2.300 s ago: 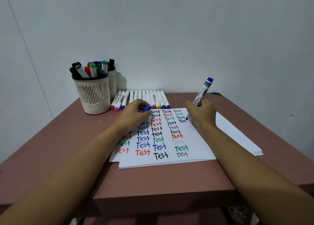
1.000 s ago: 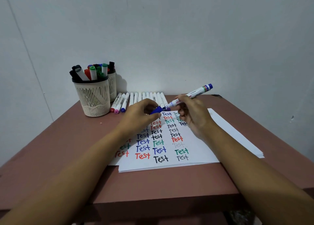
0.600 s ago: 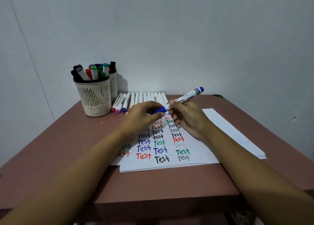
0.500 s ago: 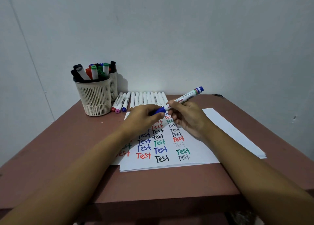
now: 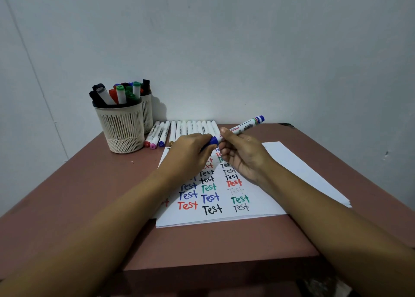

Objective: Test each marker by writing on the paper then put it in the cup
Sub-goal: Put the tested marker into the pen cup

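When I look down from the head view, my left hand [image 5: 190, 155] is curled round the blue cap [image 5: 214, 140], and my right hand [image 5: 243, 157] pinches the marker [image 5: 242, 129] by its white middle with thumb and fingers. The marker is up in the air over the far end of the paper [image 5: 292, 168], tilted, with its back end pointing up and to the right. The cap looks like it is on the tip, but my fingers hide most of it, so I cannot tell if it is pushed all the way on. If it is loose, I think the ink could dry, or the cap could pop off and the tip could mark my fingers or the page. The cup [image 5: 121, 128] stands well apart at the back left of the table [image 5: 89, 195], and it looks very full. Pushing one more in could tip it or push others out. My arm could also bump the row of markers [image 5: 193, 127] lying near the wall and make them roll.
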A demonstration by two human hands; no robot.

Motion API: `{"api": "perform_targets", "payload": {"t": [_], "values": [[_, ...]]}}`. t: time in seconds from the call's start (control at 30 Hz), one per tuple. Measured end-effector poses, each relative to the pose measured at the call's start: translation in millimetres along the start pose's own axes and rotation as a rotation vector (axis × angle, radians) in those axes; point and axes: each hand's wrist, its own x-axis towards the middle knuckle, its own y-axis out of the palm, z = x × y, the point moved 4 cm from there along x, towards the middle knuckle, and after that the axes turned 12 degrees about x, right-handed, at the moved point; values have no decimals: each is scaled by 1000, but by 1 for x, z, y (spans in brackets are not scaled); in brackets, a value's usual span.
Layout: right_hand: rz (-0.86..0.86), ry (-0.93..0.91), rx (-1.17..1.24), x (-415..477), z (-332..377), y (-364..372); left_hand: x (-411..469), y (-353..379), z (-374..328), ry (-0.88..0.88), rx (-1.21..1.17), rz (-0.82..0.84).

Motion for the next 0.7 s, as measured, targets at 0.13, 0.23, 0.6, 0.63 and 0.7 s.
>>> {"api": "perform_targets", "payload": {"t": [0.13, 0.23, 0.6, 0.63, 0.7], "values": [[-26, 18, -35, -1, -2, -2, 1, 3, 1, 28, 13, -5], [-33, 21, -37, 0, 1, -1, 1, 3, 4, -62, -60, -4], [-116, -180, -400, 5, 12, -14, 0, -20, 29, -622, -786, -162], [-120, -269, -612, 4, 12, -16, -1, -23, 32, -642, -780, -204], [-69, -428, -1053, 1, 7, -13, -3, -31, 38, -651, -727, -271]]}}
